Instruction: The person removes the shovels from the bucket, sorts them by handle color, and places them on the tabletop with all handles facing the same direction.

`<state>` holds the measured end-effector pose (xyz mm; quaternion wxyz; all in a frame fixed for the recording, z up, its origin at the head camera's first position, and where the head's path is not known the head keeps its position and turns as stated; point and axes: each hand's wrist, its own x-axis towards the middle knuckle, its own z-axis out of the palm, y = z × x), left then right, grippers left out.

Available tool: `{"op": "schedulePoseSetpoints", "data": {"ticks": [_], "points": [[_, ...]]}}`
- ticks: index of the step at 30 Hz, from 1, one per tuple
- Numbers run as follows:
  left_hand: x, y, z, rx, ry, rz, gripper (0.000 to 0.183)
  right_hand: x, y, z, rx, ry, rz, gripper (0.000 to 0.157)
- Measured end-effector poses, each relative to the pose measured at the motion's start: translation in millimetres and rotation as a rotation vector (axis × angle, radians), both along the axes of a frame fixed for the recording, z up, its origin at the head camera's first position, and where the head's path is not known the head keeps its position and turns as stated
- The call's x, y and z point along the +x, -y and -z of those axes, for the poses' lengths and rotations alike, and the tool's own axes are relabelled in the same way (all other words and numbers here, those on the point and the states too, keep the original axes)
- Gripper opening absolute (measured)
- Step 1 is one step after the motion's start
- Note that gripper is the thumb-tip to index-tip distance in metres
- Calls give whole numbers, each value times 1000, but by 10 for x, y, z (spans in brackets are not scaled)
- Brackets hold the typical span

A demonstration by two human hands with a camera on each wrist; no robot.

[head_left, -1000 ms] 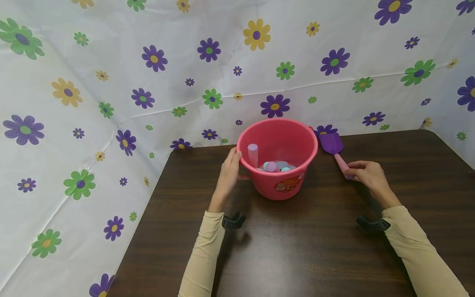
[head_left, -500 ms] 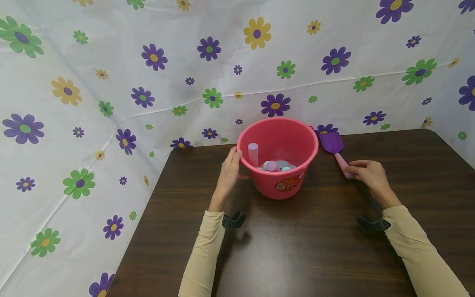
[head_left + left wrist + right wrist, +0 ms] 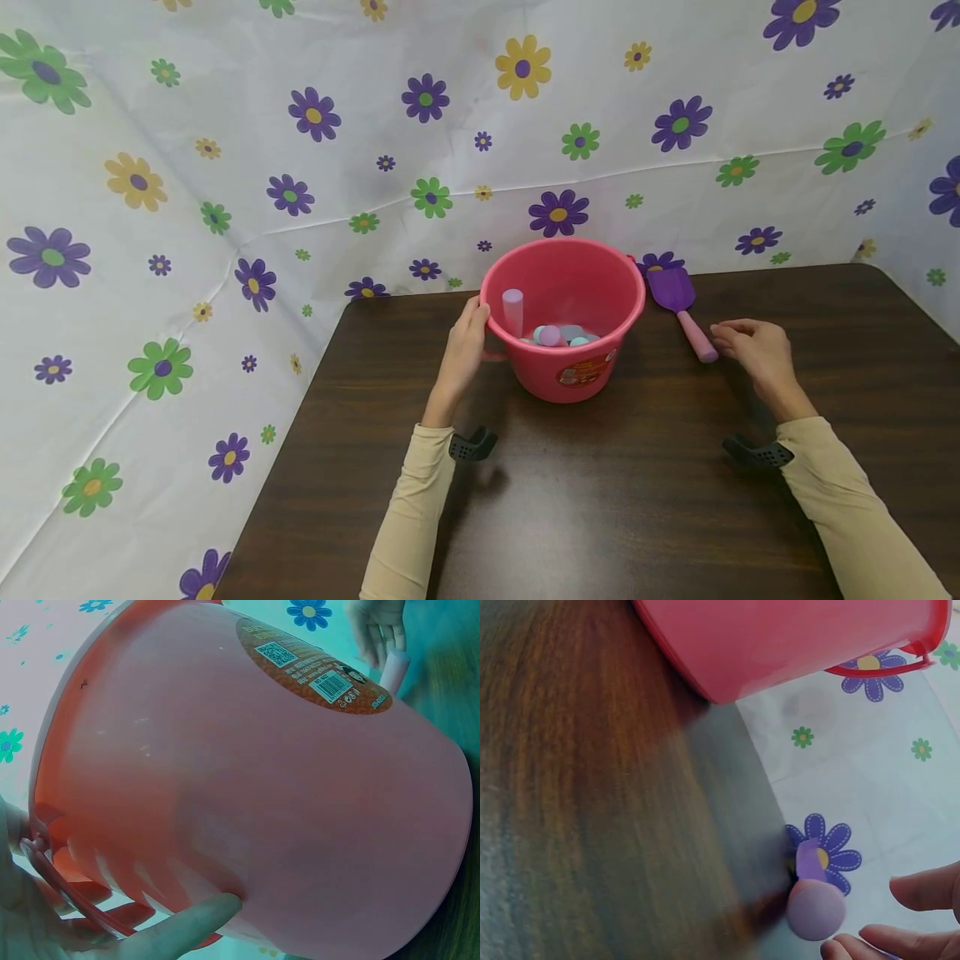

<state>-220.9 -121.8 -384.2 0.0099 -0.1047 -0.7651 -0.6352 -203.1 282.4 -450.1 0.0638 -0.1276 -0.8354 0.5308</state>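
Note:
A pink bucket (image 3: 543, 377) with an oval label stands near the back of the table. My left hand (image 3: 459, 354) grips its left rim; in the left wrist view the thumb (image 3: 187, 924) lies along the bucket's outer wall beside the side handle (image 3: 79, 900). Inside the bucket, a light purple cylindrical handle (image 3: 513, 312) sticks up over several mint and grey pieces. Right of the bucket lies a toy shovel (image 3: 694, 335) with a purple blade and pink handle. My right hand (image 3: 761, 357) hovers just right of the handle's end, fingers loosely bent and holding nothing.
The dark wood-grain table (image 3: 600, 500) reaches back to a white flower-print cloth (image 3: 420, 75), which also hangs along the left side. Dark camera mounts sit on both wrists, with the left mount (image 3: 472, 446) in front of the bucket.
My right hand has let go of the shovel's handle and shifted slightly right. The shovel lies where it was. The left hand and the bucket have stayed in place.

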Motion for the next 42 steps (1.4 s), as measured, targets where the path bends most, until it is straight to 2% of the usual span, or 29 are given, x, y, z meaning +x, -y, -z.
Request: {"op": "schedulePoseSetpoints", "data": {"ticks": [4, 8, 15, 29, 35, 42], "points": [[17, 21, 4, 18, 0, 5, 45, 7, 8, -99, 67, 8, 16, 60], [32, 41, -9, 39, -2, -4, 44, -15, 62, -279, 108, -11, 26, 63], [0, 35, -20, 23, 6, -3, 46, -30, 170, -611, 117, -129, 43, 58], [7, 10, -11, 10, 7, -4, 46, 171, 397, -994, 98, -224, -31, 56], [17, 11, -14, 3, 12, -6, 46, 259, 514, -1173, 115, -213, -76, 60], [8, 0, -16, 24, 16, -5, 45, 279, 602, -1311, 135, -223, -122, 62]]}}
